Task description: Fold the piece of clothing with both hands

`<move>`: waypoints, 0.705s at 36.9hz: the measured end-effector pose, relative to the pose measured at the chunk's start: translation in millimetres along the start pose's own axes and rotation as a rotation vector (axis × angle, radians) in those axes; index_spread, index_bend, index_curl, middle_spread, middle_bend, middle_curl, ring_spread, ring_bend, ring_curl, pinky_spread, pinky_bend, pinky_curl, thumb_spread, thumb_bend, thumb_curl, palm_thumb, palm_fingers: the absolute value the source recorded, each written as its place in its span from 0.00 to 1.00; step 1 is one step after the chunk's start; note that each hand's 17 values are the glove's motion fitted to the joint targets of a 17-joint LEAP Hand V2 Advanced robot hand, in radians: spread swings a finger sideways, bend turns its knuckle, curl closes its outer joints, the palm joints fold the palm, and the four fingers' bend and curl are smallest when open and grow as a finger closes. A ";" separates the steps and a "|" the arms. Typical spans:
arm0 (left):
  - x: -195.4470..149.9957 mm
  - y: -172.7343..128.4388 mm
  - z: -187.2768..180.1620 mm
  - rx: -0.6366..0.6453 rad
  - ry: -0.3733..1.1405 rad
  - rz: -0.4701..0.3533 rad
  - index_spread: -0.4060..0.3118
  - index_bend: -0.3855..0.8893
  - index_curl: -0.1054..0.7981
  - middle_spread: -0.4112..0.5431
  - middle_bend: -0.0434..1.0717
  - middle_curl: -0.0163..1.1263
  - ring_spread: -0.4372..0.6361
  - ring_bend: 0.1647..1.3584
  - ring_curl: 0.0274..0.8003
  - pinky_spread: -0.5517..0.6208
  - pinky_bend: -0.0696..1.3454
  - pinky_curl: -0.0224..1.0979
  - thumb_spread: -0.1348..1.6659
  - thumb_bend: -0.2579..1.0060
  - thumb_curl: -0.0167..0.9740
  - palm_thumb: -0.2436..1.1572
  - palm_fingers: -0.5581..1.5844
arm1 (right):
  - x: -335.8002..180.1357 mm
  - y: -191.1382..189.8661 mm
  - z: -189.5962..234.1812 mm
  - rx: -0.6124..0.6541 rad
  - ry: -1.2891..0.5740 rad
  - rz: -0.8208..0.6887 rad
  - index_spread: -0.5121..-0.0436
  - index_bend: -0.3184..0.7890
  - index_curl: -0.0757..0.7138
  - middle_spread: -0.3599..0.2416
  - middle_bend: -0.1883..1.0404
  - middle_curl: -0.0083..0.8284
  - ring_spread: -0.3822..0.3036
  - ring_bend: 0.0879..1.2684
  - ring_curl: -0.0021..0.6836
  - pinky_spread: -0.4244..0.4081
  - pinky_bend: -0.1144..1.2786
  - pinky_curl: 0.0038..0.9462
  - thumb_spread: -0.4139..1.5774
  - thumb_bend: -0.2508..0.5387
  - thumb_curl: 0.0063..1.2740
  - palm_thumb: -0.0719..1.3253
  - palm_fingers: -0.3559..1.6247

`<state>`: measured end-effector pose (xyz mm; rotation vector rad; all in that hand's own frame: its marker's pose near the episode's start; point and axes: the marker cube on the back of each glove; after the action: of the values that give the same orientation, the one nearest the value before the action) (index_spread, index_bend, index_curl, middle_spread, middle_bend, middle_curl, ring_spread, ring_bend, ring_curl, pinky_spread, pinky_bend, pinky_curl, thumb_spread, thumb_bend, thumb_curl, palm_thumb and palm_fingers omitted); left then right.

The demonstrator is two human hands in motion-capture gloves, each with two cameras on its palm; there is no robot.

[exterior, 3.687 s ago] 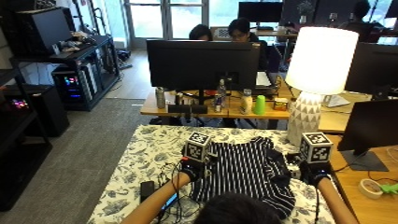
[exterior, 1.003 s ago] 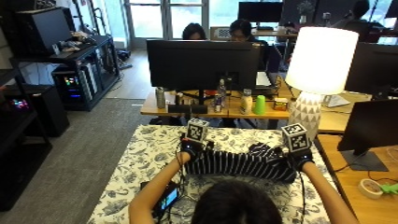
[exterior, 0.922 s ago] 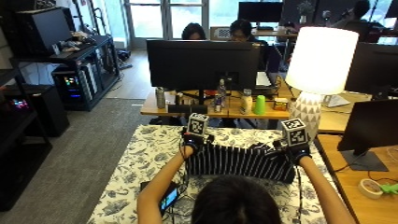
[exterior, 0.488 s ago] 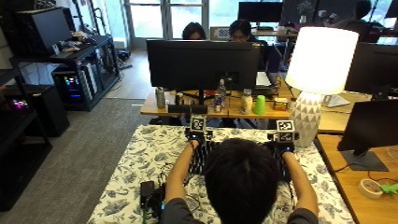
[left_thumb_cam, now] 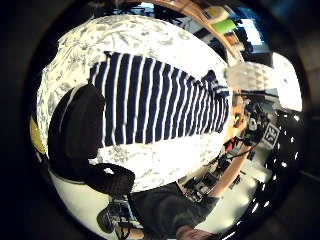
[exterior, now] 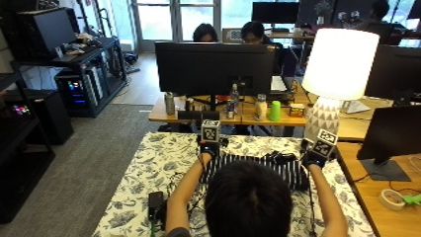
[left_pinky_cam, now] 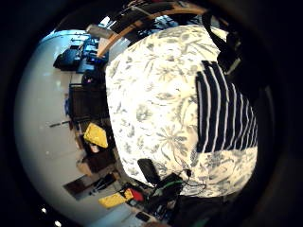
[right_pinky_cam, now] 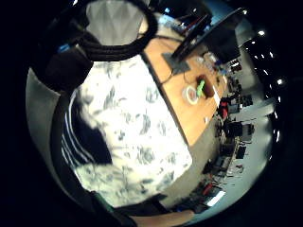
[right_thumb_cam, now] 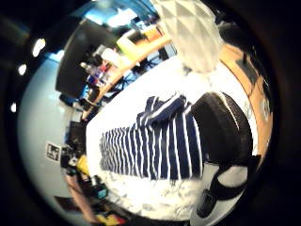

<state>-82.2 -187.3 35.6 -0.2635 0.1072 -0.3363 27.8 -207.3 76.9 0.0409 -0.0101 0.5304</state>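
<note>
your left hand (exterior: 209,148) and right hand (exterior: 314,159) have reached to the far edge of the striped garment (exterior: 284,168), whose near half you carried over a second ago, so one fold looks done. your head hides the grip from above and i cannot tell the fingers; the thumb-side palm views show the garment lying as a flat band on the floral tablecloth (exterior: 164,158).

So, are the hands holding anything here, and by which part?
Cannot be told. The left hand and right hand are at the far corners of the shirt, which lies flat, but no view shows a grip.
</note>
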 end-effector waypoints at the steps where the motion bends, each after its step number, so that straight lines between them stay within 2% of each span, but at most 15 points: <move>1: 5.2 7.8 9.4 -0.026 0.010 -0.003 0.43 0.38 0.41 0.37 0.08 0.35 0.24 0.38 0.53 0.27 0.53 0.44 0.90 0.35 0.25 0.44 0.50 | 3.1 7.1 7.0 -0.057 -0.032 0.026 0.49 0.38 0.43 0.46 0.29 0.48 0.46 0.29 0.52 0.58 0.51 0.38 0.86 0.28 0.16 0.58 0.52; 5: 18.7 21.8 56.5 -0.135 0.024 -0.055 0.42 0.38 0.40 0.44 0.10 0.32 0.31 0.40 0.53 0.34 0.54 0.44 0.87 0.33 0.25 0.42 0.42 | 16.0 39.2 46.8 -0.327 -0.078 0.119 0.49 0.36 0.42 0.52 0.28 0.47 0.57 0.28 0.53 0.66 0.55 0.40 0.89 0.28 0.14 0.54 0.46; 7: 22.8 18.8 80.6 -0.158 0.036 -0.072 0.42 0.40 0.41 0.49 0.10 0.30 0.38 0.38 0.51 0.41 0.52 0.43 0.85 0.29 0.23 0.38 0.36 | 16.9 53.3 65.2 -0.410 -0.083 0.129 0.50 0.32 0.39 0.57 0.27 0.46 0.64 0.26 0.53 0.70 0.58 0.41 0.88 0.25 0.13 0.48 0.38; 11: 24.6 7.8 116.5 -0.162 0.081 -0.171 0.43 0.40 0.41 0.58 0.12 0.27 0.49 0.38 0.50 0.54 0.55 0.42 0.81 0.22 0.20 0.30 0.32 | 15.3 71.7 87.9 -0.467 -0.058 0.173 0.51 0.32 0.35 0.63 0.30 0.45 0.70 0.28 0.53 0.74 0.61 0.41 0.87 0.25 0.12 0.41 0.35; 12: 25.4 6.1 123.2 -0.166 0.092 -0.189 0.43 0.37 0.39 0.62 0.12 0.26 0.55 0.38 0.49 0.58 0.57 0.43 0.79 0.21 0.20 0.27 0.28 | 15.2 73.6 92.0 -0.466 -0.044 0.196 0.52 0.32 0.34 0.64 0.30 0.45 0.71 0.30 0.53 0.75 0.61 0.41 0.87 0.25 0.12 0.39 0.35; 15: 28.6 6.9 138.7 -0.207 0.077 -0.197 0.42 0.35 0.37 0.68 0.13 0.25 0.63 0.39 0.48 0.66 0.61 0.43 0.78 0.18 0.20 0.24 0.24 | 14.3 74.1 101.9 -0.450 -0.007 0.265 0.51 0.32 0.31 0.65 0.30 0.44 0.72 0.34 0.53 0.72 0.62 0.40 0.86 0.25 0.11 0.35 0.37; 19: 30.1 11.0 145.3 -0.263 0.001 -0.201 0.42 0.37 0.35 0.71 0.17 0.23 0.71 0.41 0.45 0.73 0.62 0.40 0.76 0.18 0.19 0.22 0.23 | 1.1 78.5 106.3 -0.503 -0.063 0.157 0.52 0.29 0.27 0.66 0.32 0.45 0.69 0.41 0.55 0.66 0.64 0.40 0.84 0.26 0.11 0.30 0.39; 20: 29.9 11.2 144.4 -0.268 -0.014 -0.209 0.42 0.39 0.35 0.72 0.18 0.23 0.72 0.41 0.44 0.75 0.61 0.40 0.76 0.18 0.19 0.22 0.23 | -2.4 81.1 106.4 -0.532 -0.083 0.124 0.52 0.28 0.26 0.66 0.33 0.45 0.67 0.44 0.57 0.64 0.65 0.40 0.84 0.28 0.11 0.31 0.41; 21: 29.7 11.3 143.3 -0.274 -0.025 -0.214 0.42 0.39 0.35 0.71 0.19 0.24 0.73 0.40 0.44 0.76 0.60 0.39 0.75 0.18 0.19 0.21 0.24 | -4.9 82.9 106.7 -0.553 -0.096 0.105 0.53 0.26 0.24 0.65 0.34 0.46 0.64 0.47 0.58 0.61 0.66 0.41 0.85 0.34 0.13 0.37 0.42; 22: 29.7 11.5 142.3 -0.285 -0.030 -0.217 0.42 0.40 0.36 0.71 0.20 0.24 0.74 0.40 0.43 0.77 0.59 0.39 0.75 0.19 0.20 0.21 0.24 | -6.2 83.2 107.2 -0.560 -0.100 0.101 0.54 0.26 0.23 0.65 0.34 0.46 0.62 0.49 0.58 0.60 0.66 0.41 0.85 0.37 0.14 0.40 0.43; 25: 29.9 12.8 139.8 -0.326 -0.036 -0.221 0.43 0.42 0.37 0.70 0.22 0.25 0.76 0.39 0.42 0.78 0.58 0.38 0.74 0.19 0.20 0.21 0.27 | -5.4 78.0 109.9 -0.512 -0.061 0.147 0.56 0.25 0.19 0.65 0.34 0.46 0.57 0.54 0.61 0.53 0.69 0.42 0.85 0.40 0.16 0.45 0.45; 26: 29.6 13.0 138.9 -0.334 -0.040 -0.226 0.43 0.42 0.37 0.69 0.22 0.25 0.76 0.39 0.41 0.78 0.57 0.37 0.74 0.19 0.20 0.21 0.28 | -4.6 77.2 110.3 -0.503 -0.036 0.169 0.58 0.25 0.18 0.64 0.35 0.47 0.55 0.55 0.61 0.50 0.72 0.43 0.84 0.44 0.17 0.50 0.47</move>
<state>-29.9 -152.5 163.7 -0.6153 0.0940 -0.5385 -15.1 -147.6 189.9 -0.4446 -0.1830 0.6834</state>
